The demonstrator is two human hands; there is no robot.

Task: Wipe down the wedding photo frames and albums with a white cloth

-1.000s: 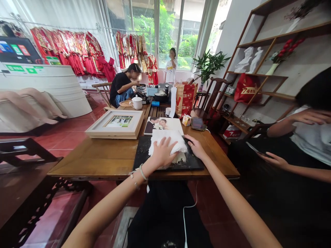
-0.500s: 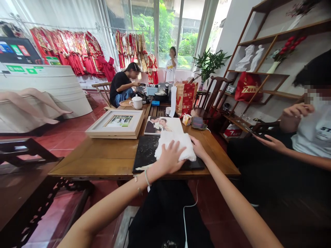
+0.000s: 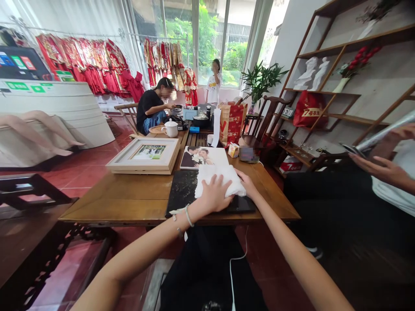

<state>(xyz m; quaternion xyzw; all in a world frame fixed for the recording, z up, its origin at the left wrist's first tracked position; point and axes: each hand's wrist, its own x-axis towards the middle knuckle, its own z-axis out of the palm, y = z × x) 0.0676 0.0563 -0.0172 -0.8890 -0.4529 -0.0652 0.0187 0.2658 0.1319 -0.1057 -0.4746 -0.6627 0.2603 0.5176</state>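
A dark photo panel [image 3: 184,190] lies flat at the near edge of the wooden table [image 3: 129,194]. A white cloth [image 3: 217,177] is spread over its right half. My left hand [image 3: 214,196] presses down on the cloth with fingers stretched out. Beside the cloth, my right hand [image 3: 248,183] rests on the panel's right edge with its fingers partly hidden by the cloth. Just behind the panel lies a wedding photo print [image 3: 202,157].
A framed picture [image 3: 145,154] sits on the table's left part. Behind it are a white teapot [image 3: 170,128], a red bag [image 3: 232,122] and small boxes. A person's hands [image 3: 379,166] hold something at the right. Two other people are at the far end.
My left hand and the cloth slid from the middle of the panel to its right half. The person at the right raised their hands and leaned out of view.
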